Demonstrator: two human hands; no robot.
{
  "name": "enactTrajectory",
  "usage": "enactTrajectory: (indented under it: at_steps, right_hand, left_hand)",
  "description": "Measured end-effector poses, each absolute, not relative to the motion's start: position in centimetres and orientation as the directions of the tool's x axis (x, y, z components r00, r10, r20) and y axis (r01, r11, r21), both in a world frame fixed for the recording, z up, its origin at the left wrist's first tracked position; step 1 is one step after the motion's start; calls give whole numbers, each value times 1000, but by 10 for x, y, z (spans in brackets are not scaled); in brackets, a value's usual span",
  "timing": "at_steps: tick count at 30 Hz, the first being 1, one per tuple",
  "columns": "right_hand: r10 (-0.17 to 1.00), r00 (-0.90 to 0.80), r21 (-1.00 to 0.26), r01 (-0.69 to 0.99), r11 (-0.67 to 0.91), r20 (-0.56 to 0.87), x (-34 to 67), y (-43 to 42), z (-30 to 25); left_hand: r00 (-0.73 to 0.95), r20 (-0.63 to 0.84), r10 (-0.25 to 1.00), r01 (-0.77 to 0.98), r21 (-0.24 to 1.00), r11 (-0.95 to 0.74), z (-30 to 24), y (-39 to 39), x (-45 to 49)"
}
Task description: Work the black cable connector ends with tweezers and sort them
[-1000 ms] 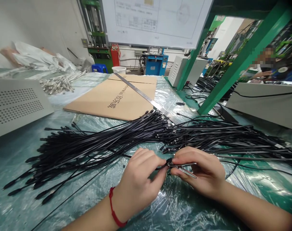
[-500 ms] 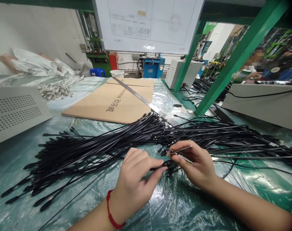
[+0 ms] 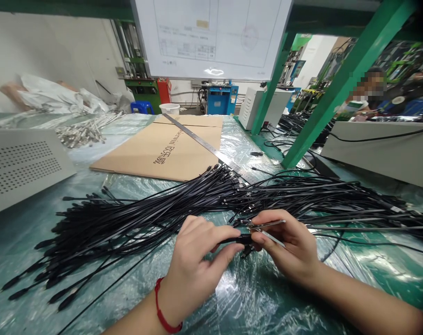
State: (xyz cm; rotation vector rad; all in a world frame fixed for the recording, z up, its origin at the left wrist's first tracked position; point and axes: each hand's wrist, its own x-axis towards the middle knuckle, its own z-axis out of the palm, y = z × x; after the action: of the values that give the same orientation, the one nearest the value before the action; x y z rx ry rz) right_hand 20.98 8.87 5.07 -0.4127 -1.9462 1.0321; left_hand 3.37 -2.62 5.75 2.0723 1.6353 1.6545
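My left hand (image 3: 197, 260), with a red string round its wrist, pinches the end of a thin black cable (image 3: 237, 240) between thumb and fingers. My right hand (image 3: 288, 244) is closed round metal tweezers (image 3: 267, 226), whose tips meet the cable end between the two hands. A large heap of black cables (image 3: 135, 218) lies just beyond my hands, fanning to the left. A second bundle of black cables (image 3: 337, 200) spreads to the right.
Clear plastic sheet covers the green table (image 3: 260, 298). A flattened cardboard (image 3: 162, 149) with a long steel ruler (image 3: 204, 144) lies behind the cables. A grey perforated metal box (image 3: 19, 163) stands left, a green post (image 3: 337, 88) right. Another person (image 3: 368, 93) sits far right.
My hands stayed together on the cable end. The right hand with the tweezers rose slightly, then came back down level with the left hand's fingertips.
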Motion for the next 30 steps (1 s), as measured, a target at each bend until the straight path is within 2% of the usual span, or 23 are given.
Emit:
enactTrajectory:
  at_steps: [6,13,17,21,23,25,27,28,30]
  right_hand:
    - [703,-630,-941,-157,301,330,201,87,56]
    - [713,-699,-990,-130,-58,50,194,94,59]
    - [630,-773,-966,-108,-234,-66,191,98,57]
    - [503,-858,-954,-58,-294,-103,191,98,55]
    - [514,-854,-967,-53,-251,-86,192,97,57]
    - [606,-795,-995,-59,-74,2,194,96,62]
    - [691,-697,-975,-51,216,189,198,95,67]
    - [696,-648,-929,-47,368,308,200,95,69]
    - [612,-588,-787,-70,612,529,205,95,71]
  left_hand:
    - [-121,702,702,681,573,-456,57,-27,34]
    - [-90,684,724,684,571,-454,57,-24,31]
    - [-19,701,713,711,511,-483,54,-22,25]
    - [17,725,689,701,483,-525,52,-23,21]
    - [19,732,681,692,482,-537,53,-24,22]
    - [12,737,676,684,487,-543,55,-25,24]
    - [7,745,667,677,488,-552,57,-25,26]
    - [6,747,665,676,487,-553,58,-25,27]
    - [6,748,663,680,483,-551,58,-25,29]
